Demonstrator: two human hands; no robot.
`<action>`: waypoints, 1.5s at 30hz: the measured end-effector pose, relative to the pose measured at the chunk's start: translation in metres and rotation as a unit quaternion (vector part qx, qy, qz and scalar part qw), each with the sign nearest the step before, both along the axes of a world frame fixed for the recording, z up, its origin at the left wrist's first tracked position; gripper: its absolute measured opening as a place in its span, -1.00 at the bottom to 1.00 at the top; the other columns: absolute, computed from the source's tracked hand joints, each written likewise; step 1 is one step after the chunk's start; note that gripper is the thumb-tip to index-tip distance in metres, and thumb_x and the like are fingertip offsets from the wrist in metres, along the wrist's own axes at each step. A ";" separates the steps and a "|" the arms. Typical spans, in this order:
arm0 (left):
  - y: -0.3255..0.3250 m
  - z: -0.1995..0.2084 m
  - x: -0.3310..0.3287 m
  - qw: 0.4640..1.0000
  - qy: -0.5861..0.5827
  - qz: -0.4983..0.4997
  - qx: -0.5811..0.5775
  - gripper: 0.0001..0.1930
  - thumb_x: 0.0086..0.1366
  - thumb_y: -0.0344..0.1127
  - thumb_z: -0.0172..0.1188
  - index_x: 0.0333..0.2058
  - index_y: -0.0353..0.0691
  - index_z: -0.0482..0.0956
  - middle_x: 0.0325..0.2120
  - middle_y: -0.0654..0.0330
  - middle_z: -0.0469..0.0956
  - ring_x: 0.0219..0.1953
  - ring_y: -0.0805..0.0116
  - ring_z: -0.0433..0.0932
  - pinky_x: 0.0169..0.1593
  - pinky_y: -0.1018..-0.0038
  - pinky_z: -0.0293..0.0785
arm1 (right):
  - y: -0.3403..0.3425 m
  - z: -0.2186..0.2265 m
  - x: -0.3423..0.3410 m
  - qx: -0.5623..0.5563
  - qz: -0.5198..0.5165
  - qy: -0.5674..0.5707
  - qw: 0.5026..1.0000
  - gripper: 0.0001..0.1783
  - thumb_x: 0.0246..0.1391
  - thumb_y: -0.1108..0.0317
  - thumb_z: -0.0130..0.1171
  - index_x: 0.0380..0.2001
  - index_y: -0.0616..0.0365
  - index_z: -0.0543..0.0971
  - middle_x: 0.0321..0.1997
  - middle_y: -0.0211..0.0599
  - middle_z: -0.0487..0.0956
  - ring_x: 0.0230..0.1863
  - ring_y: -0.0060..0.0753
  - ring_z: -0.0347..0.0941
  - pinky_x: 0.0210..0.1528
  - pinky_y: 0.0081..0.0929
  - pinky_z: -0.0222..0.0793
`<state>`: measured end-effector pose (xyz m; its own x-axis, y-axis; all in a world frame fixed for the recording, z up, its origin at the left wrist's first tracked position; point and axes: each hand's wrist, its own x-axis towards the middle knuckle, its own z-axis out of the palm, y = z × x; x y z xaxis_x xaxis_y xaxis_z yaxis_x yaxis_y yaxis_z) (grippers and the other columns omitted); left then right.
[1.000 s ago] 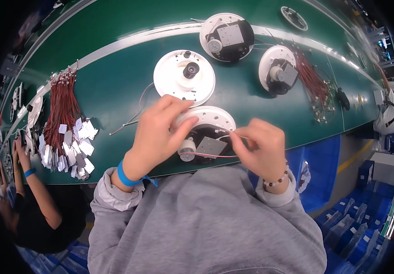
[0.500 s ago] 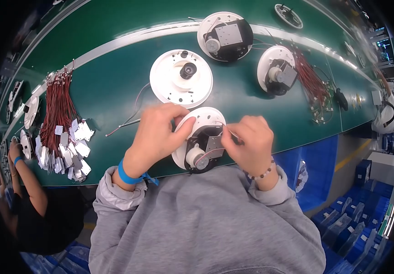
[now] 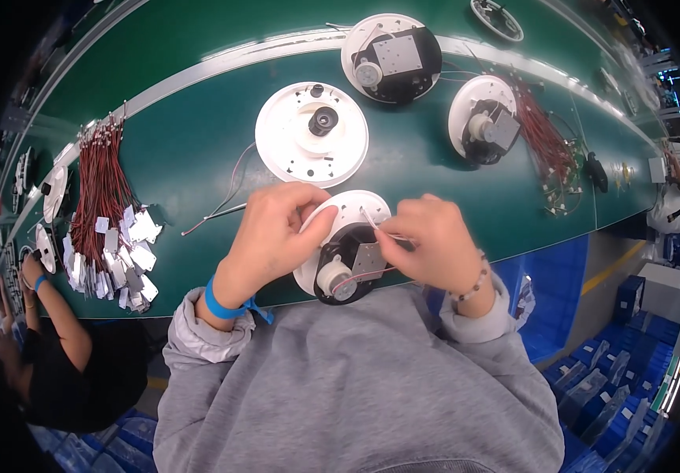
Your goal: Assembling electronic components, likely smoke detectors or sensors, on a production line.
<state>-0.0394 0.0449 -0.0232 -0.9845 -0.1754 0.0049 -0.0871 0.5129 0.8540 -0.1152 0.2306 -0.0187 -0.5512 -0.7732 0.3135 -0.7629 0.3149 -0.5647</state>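
Note:
My left hand (image 3: pixel 270 236) grips the rim of a white round housing (image 3: pixel 350 206) at the table's front edge, its thumb on the inner face. A black base with a grey metal plate and a small round motor (image 3: pixel 336 281) is mounted in this housing, which stands tilted. Between the thumb and fingers of my right hand (image 3: pixel 432 243), thin pale wires (image 3: pixel 369 218) are pinched. They run up to a spot by a small hole in the white disc; whether they pass through it, I cannot tell. A pinkish wire (image 3: pixel 368 273) crosses from the motor towards my right hand.
Behind my hands lies a white disc (image 3: pixel 278 150) with a black centre. Two similar motor units (image 3: pixel 397 55) (image 3: pixel 494 130) sit farther back. Wire bundles lie left (image 3: pixel 103 181) and right (image 3: pixel 541 134). A co-worker's arm (image 3: pixel 60 319) is at far left.
My right hand has shifted slightly, and the pinched wires now stretch up and left towards the disc's hole. The housing has turned a little in my left hand, and the motor faces more forward.

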 end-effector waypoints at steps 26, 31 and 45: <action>-0.001 -0.004 0.000 0.999 0.021 -0.038 -0.001 -0.87 -0.05 -0.45 0.12 -0.47 -0.36 0.50 -0.69 0.26 0.39 -0.75 0.64 0.16 -0.67 0.66 0.05 | -0.008 0.005 -0.017 0.029 -0.048 -0.033 0.998 -0.88 -0.36 0.44 0.13 -0.76 0.19 0.41 -0.71 -0.24 0.38 -0.68 -0.24 0.33 -0.65 -0.46 0.20; 0.001 -0.004 0.000 1.000 -0.005 -0.012 0.024 -0.85 -0.07 -0.36 0.13 -0.55 -0.36 0.48 -0.76 0.18 0.39 -0.79 0.51 0.28 -0.68 0.60 0.15 | -0.013 -0.003 0.002 0.028 -0.071 0.025 0.997 -0.89 -0.35 0.45 0.13 -0.73 0.17 0.40 -0.71 -0.28 0.36 -0.68 -0.24 0.32 -0.65 -0.46 0.19; 0.003 -0.004 0.004 0.992 -0.058 -0.034 0.109 -0.89 0.01 -0.48 0.08 -0.45 -0.39 0.44 -0.69 0.36 0.39 -0.71 0.78 0.21 -0.67 0.78 0.06 | -0.004 0.005 -0.006 0.031 0.090 -0.077 0.993 -0.92 -0.30 0.47 0.13 -0.71 0.16 0.43 -0.71 -0.33 0.34 -0.73 -0.36 0.28 -0.70 -0.52 0.15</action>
<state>-0.0349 0.0480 -0.0272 -0.9857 -0.0925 -0.1407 -0.1635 0.3247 0.9316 -0.1212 0.2268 -0.0140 -0.4404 -0.8787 0.1844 -0.7163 0.2200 -0.6622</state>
